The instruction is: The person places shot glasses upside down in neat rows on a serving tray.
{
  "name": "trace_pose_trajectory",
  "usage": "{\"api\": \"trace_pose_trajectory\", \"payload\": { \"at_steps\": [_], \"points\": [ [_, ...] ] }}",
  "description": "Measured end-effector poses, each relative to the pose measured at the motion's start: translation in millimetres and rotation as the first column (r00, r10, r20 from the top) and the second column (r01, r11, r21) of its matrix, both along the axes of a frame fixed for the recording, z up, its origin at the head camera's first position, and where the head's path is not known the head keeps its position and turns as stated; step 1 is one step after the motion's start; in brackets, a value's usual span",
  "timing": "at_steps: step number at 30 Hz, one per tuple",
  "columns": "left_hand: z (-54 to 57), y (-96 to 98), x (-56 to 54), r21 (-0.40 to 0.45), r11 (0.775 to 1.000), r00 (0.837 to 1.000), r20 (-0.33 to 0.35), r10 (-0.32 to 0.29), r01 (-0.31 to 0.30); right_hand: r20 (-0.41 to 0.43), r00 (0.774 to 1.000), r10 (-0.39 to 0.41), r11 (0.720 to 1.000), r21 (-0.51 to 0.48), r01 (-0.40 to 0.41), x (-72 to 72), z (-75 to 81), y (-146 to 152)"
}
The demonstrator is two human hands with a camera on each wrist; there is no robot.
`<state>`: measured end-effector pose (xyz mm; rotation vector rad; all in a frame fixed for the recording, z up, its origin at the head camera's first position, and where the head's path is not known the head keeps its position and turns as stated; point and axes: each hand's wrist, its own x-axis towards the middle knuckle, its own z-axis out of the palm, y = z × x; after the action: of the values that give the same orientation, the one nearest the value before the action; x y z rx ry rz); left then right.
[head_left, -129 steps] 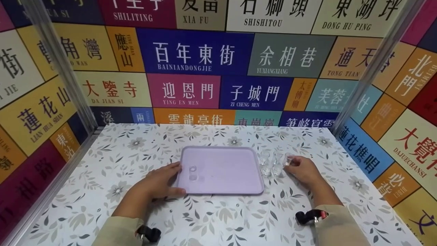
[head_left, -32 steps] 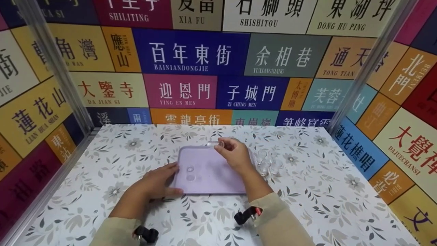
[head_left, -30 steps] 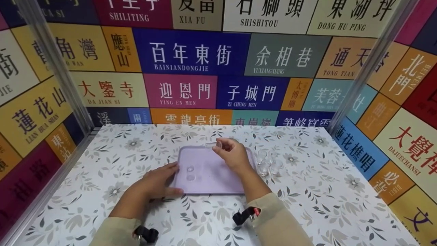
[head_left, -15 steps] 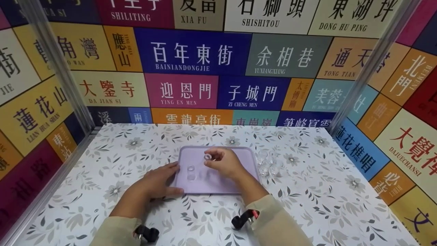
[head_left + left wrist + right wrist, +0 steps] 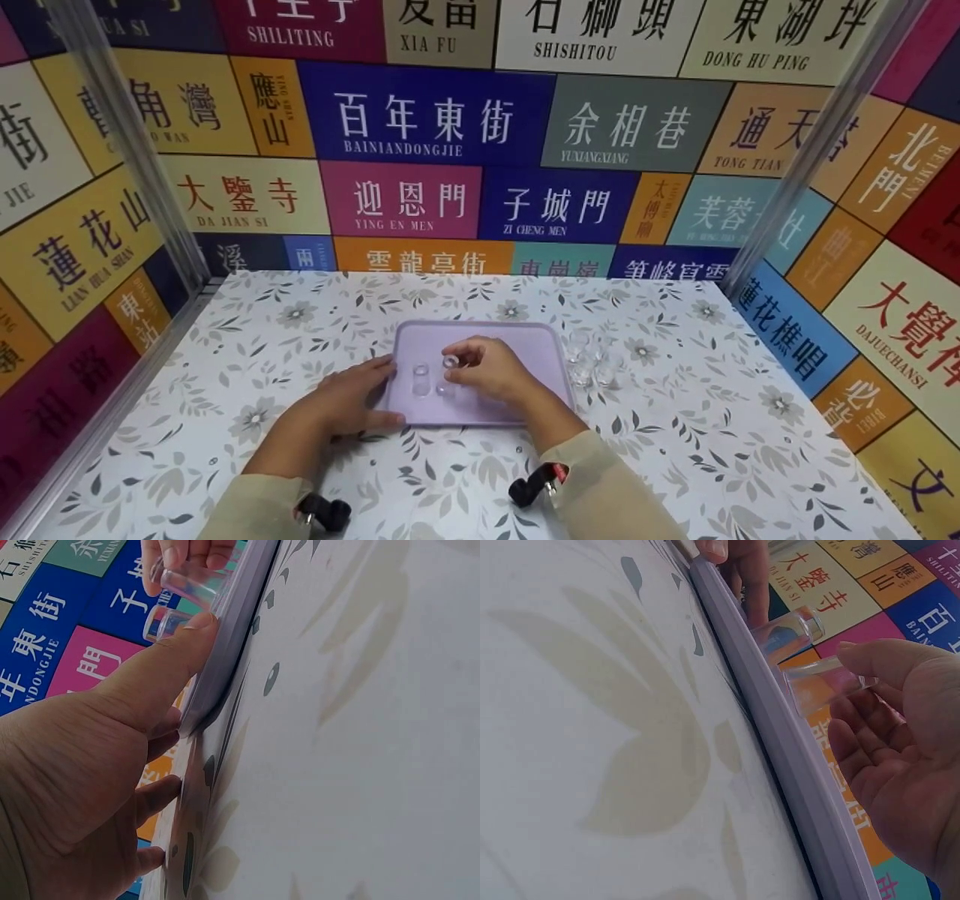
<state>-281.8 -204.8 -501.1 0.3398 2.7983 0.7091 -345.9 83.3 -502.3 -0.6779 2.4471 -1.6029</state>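
Observation:
My right hand (image 5: pixel 491 369) pinches a small clear shot glass (image 5: pixel 821 684) between thumb and fingers. Its thick base is up, and its wider end is down close over the lilac tray (image 5: pixel 517 412). Just left of it, a second shot glass (image 5: pixel 421 381) stands on the tray, also base up. The left hand (image 5: pixel 346 397) rests at the tray's left side, fingers spread along the edge and thumb at the near left corner. In the left wrist view, the left thumb (image 5: pixel 199 622) lies against the tray's rim.
Several more clear shot glasses (image 5: pixel 592 367) stand close together on the table, right beside the tray's right edge. A floral-patterned cover (image 5: pixel 480 480) lies on the table. Panels with printed signs (image 5: pixel 420 112) wall in the back and both sides.
My right hand has taken a shot glass from the right-hand group, carried it left over the tray, turned it base up and lowered it beside the other one. The left hand has stayed put.

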Motion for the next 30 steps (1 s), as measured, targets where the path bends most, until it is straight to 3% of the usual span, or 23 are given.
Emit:
{"api": "trace_pose_trajectory", "payload": {
  "at_steps": [17,30],
  "points": [
    [1.6,0.2,1.1,-0.010,1.000,1.000,-0.001,0.006,-0.006,0.018,1.000,0.016,0.998,0.066,-0.017,0.8,-10.7,-4.8],
    [0.8,0.4,0.5,0.006,1.000,1.000,0.013,0.022,-0.022,0.015,1.000,0.026,0.999,0.029,-0.027,3.0,-6.8,-4.9]
  ]
}}
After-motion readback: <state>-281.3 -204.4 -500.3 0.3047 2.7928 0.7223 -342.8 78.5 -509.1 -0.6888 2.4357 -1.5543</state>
